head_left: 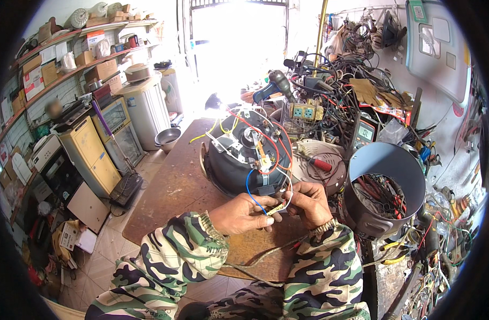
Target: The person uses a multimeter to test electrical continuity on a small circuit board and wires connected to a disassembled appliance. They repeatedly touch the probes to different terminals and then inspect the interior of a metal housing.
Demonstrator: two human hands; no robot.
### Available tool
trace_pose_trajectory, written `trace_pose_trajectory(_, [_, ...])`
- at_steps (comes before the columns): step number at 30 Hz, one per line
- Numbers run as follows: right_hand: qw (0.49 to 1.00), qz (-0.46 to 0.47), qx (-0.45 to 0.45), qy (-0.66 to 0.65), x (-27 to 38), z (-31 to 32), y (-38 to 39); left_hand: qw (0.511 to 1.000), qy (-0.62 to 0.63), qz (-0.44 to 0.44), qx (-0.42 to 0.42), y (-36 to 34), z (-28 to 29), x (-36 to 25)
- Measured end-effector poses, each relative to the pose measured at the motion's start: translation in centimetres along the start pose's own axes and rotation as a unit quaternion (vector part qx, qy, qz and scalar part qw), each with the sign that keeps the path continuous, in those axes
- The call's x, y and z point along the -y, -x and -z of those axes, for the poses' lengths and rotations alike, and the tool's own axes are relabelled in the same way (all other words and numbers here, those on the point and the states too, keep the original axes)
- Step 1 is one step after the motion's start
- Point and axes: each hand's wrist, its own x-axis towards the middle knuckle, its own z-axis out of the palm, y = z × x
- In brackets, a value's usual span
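Note:
A round black appliance body (223,169), wired like an upturned rice cooker, sits on the brown wooden table with its underside and wiring exposed. My left hand (239,214) is closed in a pinch near its front edge, where a blue wire (248,184) runs down into the fingers. A small pale-yellow strip (277,209) shows between my two hands; its kind is unclear. Close beside, my right hand (310,205) pinches a white wire (290,186) coming from the body. Red wires (266,126) loop over the top, and a yellow-green wire (204,136) sticks out at the left.
Right of the body lie a red-handled screwdriver (320,164) and a grey pot (386,160) full of wire scraps. Behind stand a multimeter (364,133), a socket box (305,111) and a blue power drill (272,88) amid tangled cables. A cord (266,254) crosses the table's (167,198) front.

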Motion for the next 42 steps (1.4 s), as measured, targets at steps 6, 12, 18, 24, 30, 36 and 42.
trace_pose_trajectory(6, [1.000, 0.005, 0.001, 0.011, -0.03, 0.12, -0.02, 1.000, -0.005, 0.003, -0.001, 0.01, -0.06, -0.22])
trace_pose_trajectory(12, [1.000, 0.008, -0.011, 0.004, -0.13, 0.00, 0.02, 1.000, -0.005, -0.001, 0.000, -0.08, -0.05, 0.09])
trace_pose_trajectory(18, [1.000, 0.005, -0.012, 0.008, -0.18, 0.12, -0.05, 1.000, 0.004, 0.004, -0.001, 0.02, -0.19, -0.24])
trace_pose_trajectory(24, [1.000, 0.015, -0.006, -0.012, -0.07, -0.10, -0.02, 1.000, 0.012, 0.010, -0.007, 0.08, -0.30, -0.29])
trace_pose_trajectory(30, [1.000, 0.004, -0.012, 0.004, 0.06, 0.05, 0.01, 1.000, 0.006, 0.008, -0.007, 0.04, -0.25, -0.40])
trace_pose_trajectory(36, [1.000, 0.005, -0.014, 0.006, 0.06, -0.02, 0.05, 1.000, 0.006, 0.010, -0.010, 0.10, -0.29, -0.47])
trace_pose_trajectory(42, [1.000, 0.010, -0.008, -0.002, -0.05, 0.09, -0.06, 1.000, 0.003, 0.010, -0.005, 0.00, -0.18, -0.29])
